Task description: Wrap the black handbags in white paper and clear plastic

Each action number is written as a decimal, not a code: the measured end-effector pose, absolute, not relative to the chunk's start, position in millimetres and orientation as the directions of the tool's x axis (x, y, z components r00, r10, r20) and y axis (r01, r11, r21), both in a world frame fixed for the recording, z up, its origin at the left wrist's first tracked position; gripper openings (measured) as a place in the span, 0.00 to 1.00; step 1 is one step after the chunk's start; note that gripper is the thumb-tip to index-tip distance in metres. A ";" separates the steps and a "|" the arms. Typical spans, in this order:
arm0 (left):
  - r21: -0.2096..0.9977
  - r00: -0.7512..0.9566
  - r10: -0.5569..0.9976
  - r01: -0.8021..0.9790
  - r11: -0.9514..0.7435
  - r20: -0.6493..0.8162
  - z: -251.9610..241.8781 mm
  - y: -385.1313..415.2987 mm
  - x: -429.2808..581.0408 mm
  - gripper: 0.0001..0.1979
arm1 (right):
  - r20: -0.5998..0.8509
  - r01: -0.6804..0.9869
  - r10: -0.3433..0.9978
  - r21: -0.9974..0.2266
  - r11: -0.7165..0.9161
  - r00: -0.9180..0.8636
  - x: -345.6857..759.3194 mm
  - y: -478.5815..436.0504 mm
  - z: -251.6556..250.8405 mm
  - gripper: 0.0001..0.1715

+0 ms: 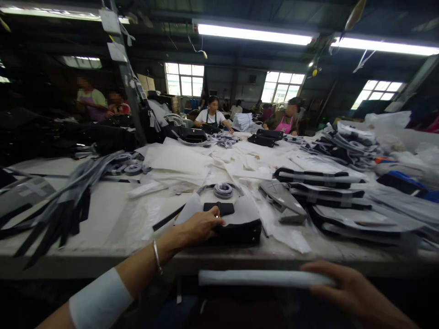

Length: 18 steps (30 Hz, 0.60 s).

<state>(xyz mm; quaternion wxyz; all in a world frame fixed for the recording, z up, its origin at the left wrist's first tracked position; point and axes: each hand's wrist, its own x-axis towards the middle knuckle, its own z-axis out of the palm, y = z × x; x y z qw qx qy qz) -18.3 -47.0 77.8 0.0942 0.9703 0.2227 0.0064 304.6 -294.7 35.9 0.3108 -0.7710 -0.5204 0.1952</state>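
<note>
At the near edge of the worktable (113, 219), a black handbag (236, 233) is lying before the person, a white sheet (245, 211) covering part of its upper face and a coiled, grey-wrapped strap (222, 191) resting just beyond. The left hand (206, 222) is resting on the bag, its fingers drawn together at the dark closure tab (221, 209); whether they are pinching or merely pressing it, one cannot tell. The right hand (338, 279) is curling its fingers round one end of a long white strip (260, 278), which is showing blurred in front of the table edge, apart from the bag. By judgement, the bag is probably behaving as a light, semi-stiff body, its front wall seemingly holding its own shape, while the loose sheet is likely offering a slippery, easily creased surface. Its two side ends are probably giving the surest hold; the tab is suiting only a fingertip pinch, and the metal fittings (253, 238) are likely calling for care against scratching.
</note>
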 end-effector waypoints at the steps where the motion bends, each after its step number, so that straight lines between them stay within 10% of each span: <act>1: 0.189 0.906 0.423 0.421 -0.887 -0.037 81.8 -45.6 -18.3 0.21 | -0.025 0.675 0.959 -0.706 -0.216 0.281 292.2 -271.1 40.5 0.14; 18: -0.034 0.742 0.647 0.662 -0.749 0.177 5.8 -95.4 1.6 0.23 | 0.465 0.925 0.848 -0.374 -0.072 0.254 238.4 -191.0 -6.8 0.20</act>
